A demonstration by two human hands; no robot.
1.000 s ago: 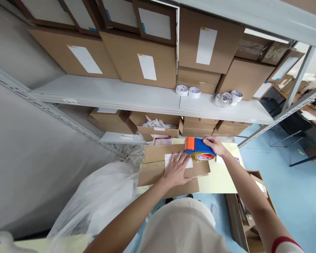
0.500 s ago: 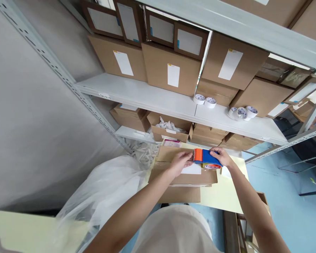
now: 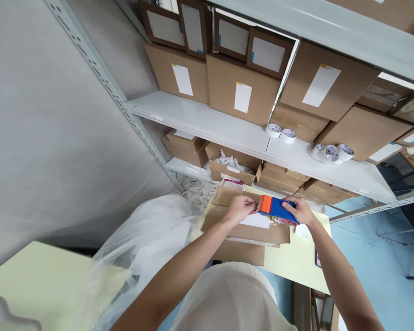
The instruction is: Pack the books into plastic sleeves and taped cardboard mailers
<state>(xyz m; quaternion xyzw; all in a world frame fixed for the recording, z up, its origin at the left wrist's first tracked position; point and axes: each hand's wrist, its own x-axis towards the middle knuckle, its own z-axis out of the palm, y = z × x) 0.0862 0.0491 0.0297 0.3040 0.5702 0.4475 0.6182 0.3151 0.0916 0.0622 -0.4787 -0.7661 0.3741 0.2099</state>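
My right hand [image 3: 299, 210] grips a blue and orange tape dispenser [image 3: 282, 209] by its right end, above a cardboard box [image 3: 215, 219]. A roll of tape sits in the dispenser, partly hidden beneath the blue cover. At the orange, toothed end, my left hand [image 3: 242, 208] has its fingers pinched together; whatever is between the fingertips is too small to make out. A white label [image 3: 255, 220] lies on the box top under both hands. The box rests on a pale yellow table [image 3: 296, 257].
Beyond the table rises a shelf [image 3: 207, 122] with large labelled cartons [image 3: 243, 87] and several tape rolls [image 3: 289, 135]. An open carton [image 3: 232, 168] of white material stands lower down. Translucent plastic sheeting [image 3: 148, 234] bulges at the left. A phone [image 3: 318, 259] lies near my right forearm.
The view has turned slightly, so the shelf sits further right. Both hands stay at the dispenser, which now tilts down more toward its right end.
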